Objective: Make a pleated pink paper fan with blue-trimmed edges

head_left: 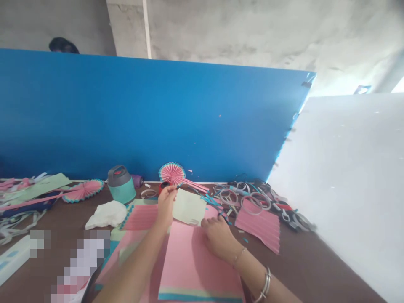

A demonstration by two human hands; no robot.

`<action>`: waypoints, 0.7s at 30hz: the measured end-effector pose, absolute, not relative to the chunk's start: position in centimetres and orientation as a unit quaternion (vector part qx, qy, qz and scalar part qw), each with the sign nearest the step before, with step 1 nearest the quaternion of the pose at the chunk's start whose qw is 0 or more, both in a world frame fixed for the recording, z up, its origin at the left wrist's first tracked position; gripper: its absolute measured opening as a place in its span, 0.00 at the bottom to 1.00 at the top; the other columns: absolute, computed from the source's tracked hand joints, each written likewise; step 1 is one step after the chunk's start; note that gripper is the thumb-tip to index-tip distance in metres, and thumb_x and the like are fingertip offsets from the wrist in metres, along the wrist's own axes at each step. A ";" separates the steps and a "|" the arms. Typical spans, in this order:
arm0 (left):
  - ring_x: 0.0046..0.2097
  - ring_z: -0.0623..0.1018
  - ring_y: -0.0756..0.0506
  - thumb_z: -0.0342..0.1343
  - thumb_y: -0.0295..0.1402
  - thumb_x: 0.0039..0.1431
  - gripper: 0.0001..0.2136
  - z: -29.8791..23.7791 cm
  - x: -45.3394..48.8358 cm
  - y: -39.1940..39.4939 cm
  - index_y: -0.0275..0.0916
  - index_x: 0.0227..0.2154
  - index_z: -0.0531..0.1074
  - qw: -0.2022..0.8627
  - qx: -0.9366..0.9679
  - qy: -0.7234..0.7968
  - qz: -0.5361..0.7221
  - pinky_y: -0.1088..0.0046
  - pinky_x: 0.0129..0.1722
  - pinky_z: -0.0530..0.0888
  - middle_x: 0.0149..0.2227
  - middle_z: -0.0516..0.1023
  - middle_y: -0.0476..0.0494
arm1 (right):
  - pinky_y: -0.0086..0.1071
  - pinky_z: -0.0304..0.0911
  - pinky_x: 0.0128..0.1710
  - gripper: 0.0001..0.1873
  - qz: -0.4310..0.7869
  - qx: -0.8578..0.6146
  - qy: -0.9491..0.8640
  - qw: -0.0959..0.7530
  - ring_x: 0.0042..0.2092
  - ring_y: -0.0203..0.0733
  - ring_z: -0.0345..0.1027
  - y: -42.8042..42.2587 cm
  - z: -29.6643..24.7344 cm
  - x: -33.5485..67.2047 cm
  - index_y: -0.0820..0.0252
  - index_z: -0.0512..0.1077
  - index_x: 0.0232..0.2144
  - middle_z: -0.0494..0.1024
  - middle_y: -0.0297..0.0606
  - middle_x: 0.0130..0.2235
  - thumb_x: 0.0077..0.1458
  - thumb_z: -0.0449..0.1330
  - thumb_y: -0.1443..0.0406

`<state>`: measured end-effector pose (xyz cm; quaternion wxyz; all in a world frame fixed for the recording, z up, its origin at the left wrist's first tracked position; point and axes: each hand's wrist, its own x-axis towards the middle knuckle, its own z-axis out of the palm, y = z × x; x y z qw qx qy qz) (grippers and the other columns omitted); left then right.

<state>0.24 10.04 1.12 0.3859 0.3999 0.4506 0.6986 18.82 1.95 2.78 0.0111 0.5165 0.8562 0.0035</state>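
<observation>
A small pale green sheet of paper (189, 206) stands tilted up between my hands. My left hand (166, 204) pinches its upper left side, and a thin dark tip shows at those fingertips. At the lower right corner of the sheet, my right hand (219, 235) has its fingers curled against the edge. Dark scissor-like handles (224, 218) lie just beyond the right knuckles; whether they touch the hand I cannot tell. Below both hands lies a large pink sheet (192, 261), with green and blue borders at its near edge.
A pleated pink paper fan (172, 172) leans on the blue partition (142, 113). Pleated pink paper (259, 225) and rolls of tape (229, 197) are on the right. Left are a teal container (121, 187), crumpled white tissue (106, 213) and another fan (83, 190).
</observation>
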 end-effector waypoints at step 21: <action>0.21 0.68 0.55 0.53 0.23 0.42 0.05 7.6 -7.4 9.6 0.38 0.25 0.68 0.493 0.215 0.323 0.779 0.82 0.23 0.65 0.18 0.68 0.54 | 0.49 0.44 0.58 0.26 -0.143 0.288 0.932 -0.165 0.60 0.51 0.49 -2.5 -1.9 13.0 0.55 0.55 0.57 0.61 0.42 0.59 0.58 0.48 0.56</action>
